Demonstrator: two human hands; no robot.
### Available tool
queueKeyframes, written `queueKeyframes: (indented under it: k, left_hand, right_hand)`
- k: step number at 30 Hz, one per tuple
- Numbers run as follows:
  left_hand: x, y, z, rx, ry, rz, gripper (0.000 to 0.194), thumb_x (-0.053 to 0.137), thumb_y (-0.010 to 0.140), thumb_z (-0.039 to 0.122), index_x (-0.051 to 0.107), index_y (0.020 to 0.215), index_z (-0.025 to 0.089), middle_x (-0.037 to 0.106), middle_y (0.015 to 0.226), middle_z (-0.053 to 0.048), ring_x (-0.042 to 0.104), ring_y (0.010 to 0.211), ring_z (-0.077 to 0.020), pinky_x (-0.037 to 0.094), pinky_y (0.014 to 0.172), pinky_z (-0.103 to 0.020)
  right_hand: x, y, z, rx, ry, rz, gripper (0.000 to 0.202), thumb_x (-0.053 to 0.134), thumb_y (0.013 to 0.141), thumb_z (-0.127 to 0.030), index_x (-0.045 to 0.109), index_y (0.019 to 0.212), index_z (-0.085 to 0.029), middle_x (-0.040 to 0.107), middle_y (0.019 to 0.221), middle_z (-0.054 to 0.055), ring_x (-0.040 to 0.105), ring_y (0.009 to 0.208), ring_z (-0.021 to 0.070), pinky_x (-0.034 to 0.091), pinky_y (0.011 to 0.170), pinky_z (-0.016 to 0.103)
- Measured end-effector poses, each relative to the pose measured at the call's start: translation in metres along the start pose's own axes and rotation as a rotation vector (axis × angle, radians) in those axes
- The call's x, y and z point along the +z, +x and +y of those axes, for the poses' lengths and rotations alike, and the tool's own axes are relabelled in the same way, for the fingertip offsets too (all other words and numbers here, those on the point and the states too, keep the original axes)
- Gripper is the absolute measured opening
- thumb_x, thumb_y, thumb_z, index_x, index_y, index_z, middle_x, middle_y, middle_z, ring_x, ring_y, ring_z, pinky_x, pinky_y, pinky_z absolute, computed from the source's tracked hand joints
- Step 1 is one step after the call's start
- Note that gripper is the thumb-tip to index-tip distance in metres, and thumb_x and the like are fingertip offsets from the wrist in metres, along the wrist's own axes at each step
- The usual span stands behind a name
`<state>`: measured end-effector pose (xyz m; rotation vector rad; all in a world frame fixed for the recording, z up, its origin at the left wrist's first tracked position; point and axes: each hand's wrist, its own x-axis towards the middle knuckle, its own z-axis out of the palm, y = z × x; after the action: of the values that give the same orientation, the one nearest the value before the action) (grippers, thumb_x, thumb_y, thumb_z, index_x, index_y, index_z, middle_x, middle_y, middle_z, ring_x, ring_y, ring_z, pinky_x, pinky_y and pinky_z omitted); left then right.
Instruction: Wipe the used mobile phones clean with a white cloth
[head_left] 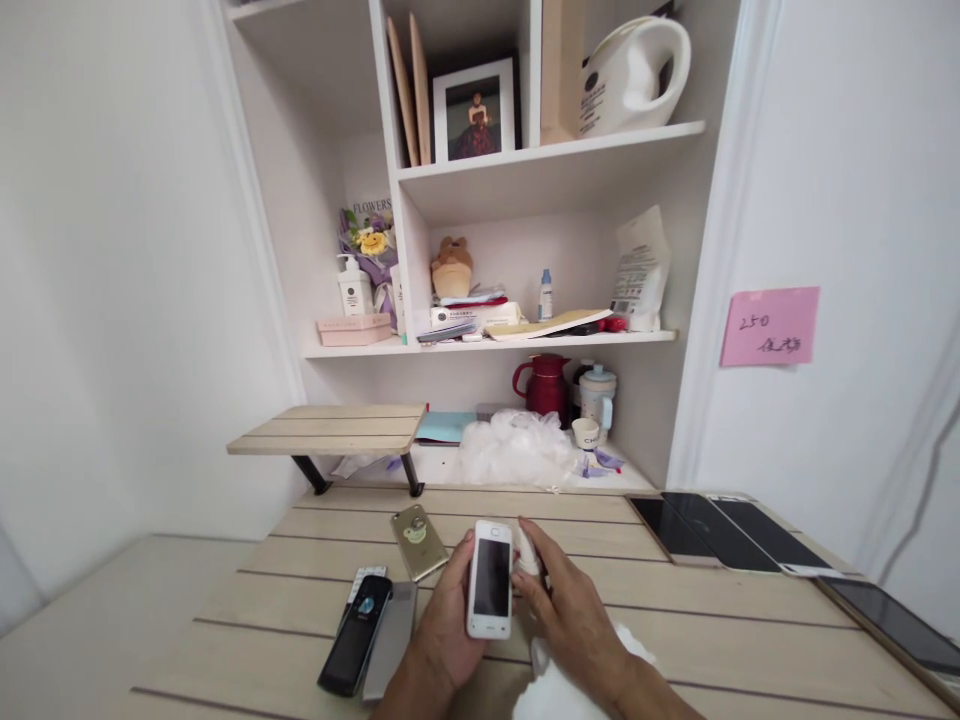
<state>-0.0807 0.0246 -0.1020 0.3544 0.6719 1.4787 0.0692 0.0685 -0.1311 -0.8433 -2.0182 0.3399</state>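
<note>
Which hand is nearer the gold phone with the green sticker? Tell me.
Left: the left hand is close beside the gold phone; the right hand is farther off, past the white phone.

My left hand (452, 618) is turned palm inward and curled in a grip, with the left thumb (459, 562) extended forward. My right hand (576, 608), back uppermost, slants inward beside it; the right index finger (541, 545) reaches forward, and the right thumb (531, 592) points toward the left hand, in a pinch. The left forearm (415, 692) and right forearm (651, 694), both bare, converge from the lower edge.
</note>
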Motion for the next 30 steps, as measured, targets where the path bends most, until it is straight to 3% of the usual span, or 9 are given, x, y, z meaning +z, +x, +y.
queueKeyframes:
  k: [12, 19, 24, 30]
  left_hand:
    - [-0.004, 0.005, 0.001, 0.045, 0.009, -0.008, 0.025, 0.069, 0.083, 0.037, 0.072, 0.089, 0.012, 0.075, 0.073, -0.006, 0.067, 0.061, -0.0180, 0.053, 0.073, -0.031]
    - [-0.001, -0.003, 0.000, 0.024, 0.014, -0.033, 0.021, 0.070, 0.083, 0.034, 0.073, 0.093, 0.015, 0.077, 0.085, -0.005, 0.070, 0.079, -0.0189, 0.050, 0.078, -0.027]
    - [0.002, -0.007, 0.000, -0.015, 0.033, -0.065, 0.024, 0.069, 0.084, 0.034, 0.074, 0.093, 0.012, 0.077, 0.092, -0.008, 0.070, 0.089, -0.0222, 0.049, 0.084, -0.029]
    - [0.001, -0.007, -0.001, -0.047, 0.039, -0.089, 0.030, 0.066, 0.086, 0.036, 0.073, 0.101, 0.011, 0.077, 0.095, -0.010, 0.069, 0.087, -0.0213, 0.049, 0.083, -0.030]
  right_hand:
    - [-0.010, 0.005, -0.020, -0.015, 0.136, -0.050, 0.051, 0.052, 0.088, -0.023, 0.042, 0.138, -0.026, 0.063, 0.128, 0.008, 0.063, 0.113, 0.0252, 0.052, 0.098, 0.041]
    - [-0.017, 0.005, -0.023, -0.047, 0.168, -0.103, 0.052, 0.051, 0.089, -0.020, 0.038, 0.139, -0.024, 0.061, 0.132, 0.009, 0.061, 0.116, 0.0250, 0.050, 0.099, 0.039]
    - [-0.020, 0.004, -0.027, -0.050, 0.180, -0.144, 0.053, 0.050, 0.088, -0.017, 0.036, 0.139, -0.024, 0.065, 0.123, 0.008, 0.067, 0.100, 0.0230, 0.054, 0.088, 0.037]
    - [-0.022, 0.004, -0.031, -0.107, 0.152, -0.155, 0.057, 0.049, 0.085, -0.012, 0.037, 0.139, -0.026, 0.063, 0.127, 0.007, 0.064, 0.109, 0.0231, 0.051, 0.094, 0.037]
